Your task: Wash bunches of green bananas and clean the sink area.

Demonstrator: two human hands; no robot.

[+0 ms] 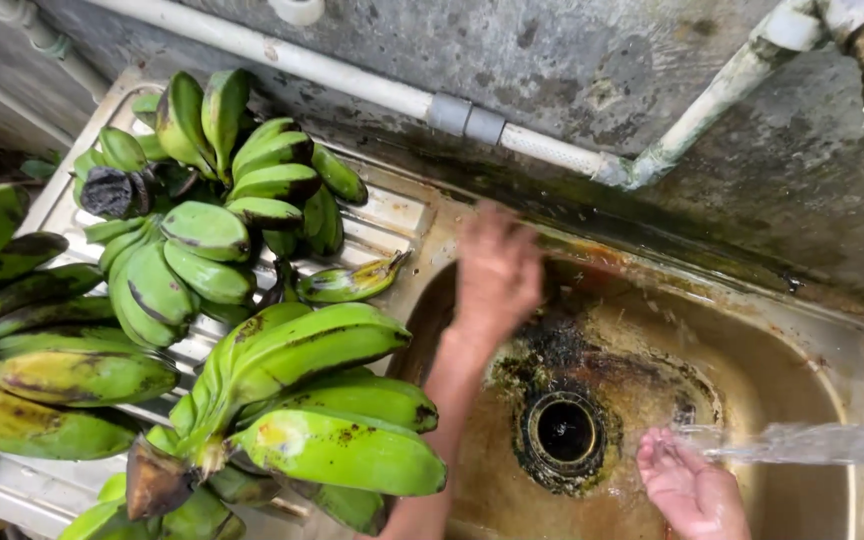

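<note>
Green bananas (302, 400) are heaped beside a stained sink (832, 330).
Right hand (690, 490) is held open-fingered under running water (792, 443); left hand (497, 272) is blurred, fingers unclear.

The sink basin (802, 350) takes up the right half of the view, with its drain (564, 430) in the bottom, left of centre. To the left of the basin lies the drainboard (392, 215), and on it rest several banana bunches: one bunch (222, 170) at the back, another (302, 410) at the front just beside the basin's edge, a third (32, 350) at the far left. The left hand (497, 270) is over the basin's rear left corner, perhaps touching the rim; blur hides it. The right hand (687, 485) is in the basin, right of the drain, under a water stream (802, 442) coming from the right. A pipe (352, 80) runs along the wall (592, 60) behind the sink.
</note>
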